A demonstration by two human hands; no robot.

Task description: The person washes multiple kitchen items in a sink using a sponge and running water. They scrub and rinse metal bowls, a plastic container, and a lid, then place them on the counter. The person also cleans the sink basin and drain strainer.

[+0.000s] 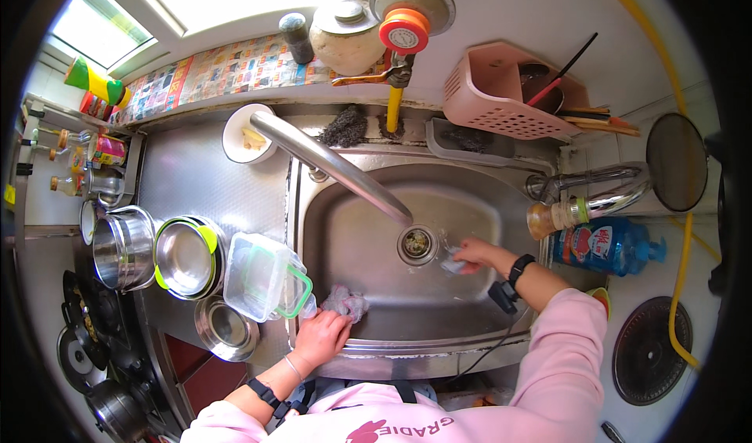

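Note:
My right hand point(477, 256) is inside the stainless steel sink point(376, 255), its fingers closed on a whitish crumpled cloth or wipe point(452, 262). That piece is pressed to the basin floor just right of the drain strainer point(418, 245), where bits of food waste lie. At the front left rim, my left hand point(323, 332) rests palm down. A crumpled grey-and-pink rag point(345, 304) lies against its fingertips; whether they grip it is hidden. Above the basin the tap spout point(335, 170) slants towards the drain, with no clear stream visible.
Left of the sink stand clear plastic containers point(249, 275), nested steel bowls point(187, 258) and a steel pot point(120, 249). Behind are a white bowl point(234, 140), black scourers point(345, 127) and a pink utensil basket point(499, 102). A blue soap bottle point(605, 246) lies on the right.

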